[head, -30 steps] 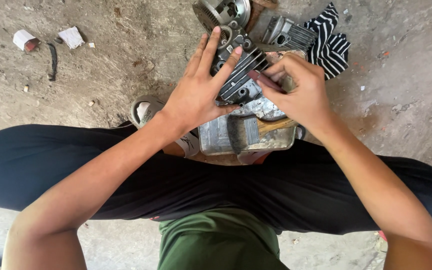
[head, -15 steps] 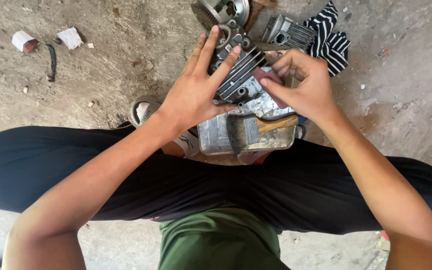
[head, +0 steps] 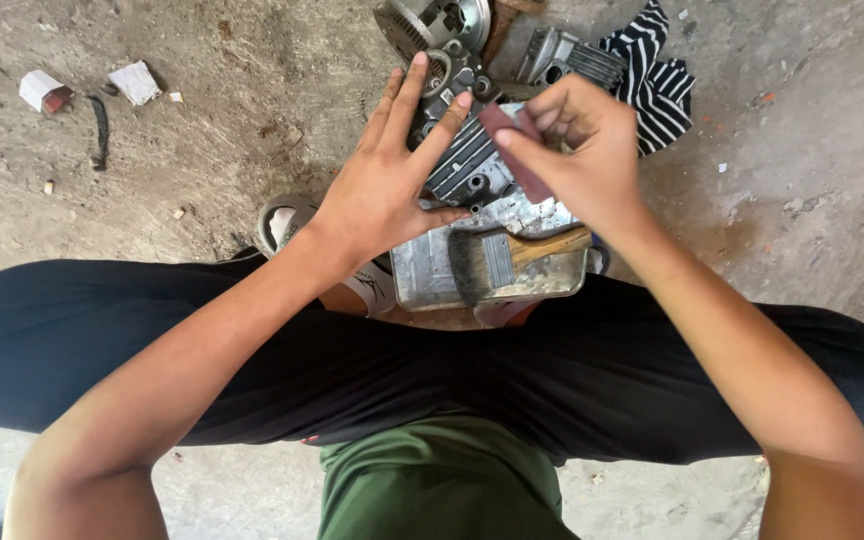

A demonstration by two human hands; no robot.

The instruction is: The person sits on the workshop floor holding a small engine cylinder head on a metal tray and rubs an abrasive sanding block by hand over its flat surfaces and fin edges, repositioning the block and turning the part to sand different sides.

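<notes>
Your left hand (head: pixel 384 190) lies flat with its fingers spread, palm down on the finned engine part (head: pixel 464 165), pressing it in place; its grip is open, nothing pinched in it. Your fingertips reach up toward the round metal disc (head: pixel 432 22) at the top edge of the view.

Your right hand (head: pixel 582 155) is closed in a pinch grip on a small reddish-brown strip of sandpaper (head: pixel 514 150). The strip slants down from your thumb and fingers, and its lower end touches the engine part just to the right of your left hand.

The engine part sits low in front of you on the concrete floor (head: pixel 202 150), between your knees, and it overlaps the far edge of a shallow metal tray (head: pixel 422 275). A paintbrush (head: pixel 497 260) with a wooden handle lies across that tray, bristles to the left, handle pointing right. It is untouched by either hand.

Just beyond the engine part lies another finned metal part (head: pixel 567 55), and beside that a black-and-white striped cloth (head: pixel 657 90), bunched up on the floor. A sandal (head: pixel 287 220) shows under your left wrist. Far off to the left, well apart from the work, lie two small scraps of paper (head: pixel 137 80) and a short dark strip (head: pixel 100 130).
</notes>
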